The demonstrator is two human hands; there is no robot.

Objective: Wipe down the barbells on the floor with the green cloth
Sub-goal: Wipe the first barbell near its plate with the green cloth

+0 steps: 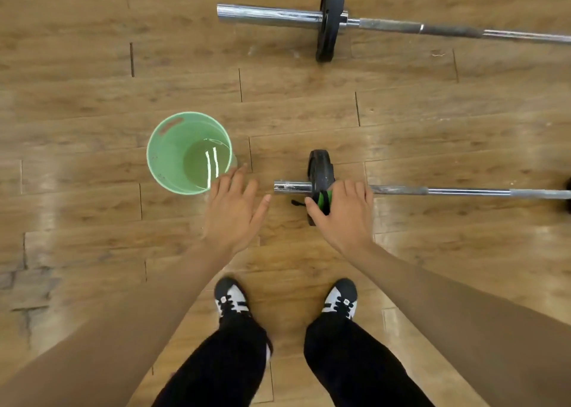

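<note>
On my feed the wooden floor (92, 66) fills the view; toward its left side stands a pale green bucket (167, 156), upright, with liquid in the bottom; just beside the bucket's near right rim I see the left hand (231, 212), fingers straight and spread, holding nothing; I cannot tell whether it touches the rim. Right of it lies the near barbell (432, 191), its bare chrome end pointing at the left hand and its shaft running off to the right; a small black plate (319, 168) stands on that bar; the green cloth (324, 198) is bunched against the plate's near side; the right hand (343, 215) is curled over it, thumb and fingers clamped on the cloth. Farther off, toward the floor's far right, lies the far barbell (401, 25) with a larger black plate (332, 17), well apart from both hands.
</note>
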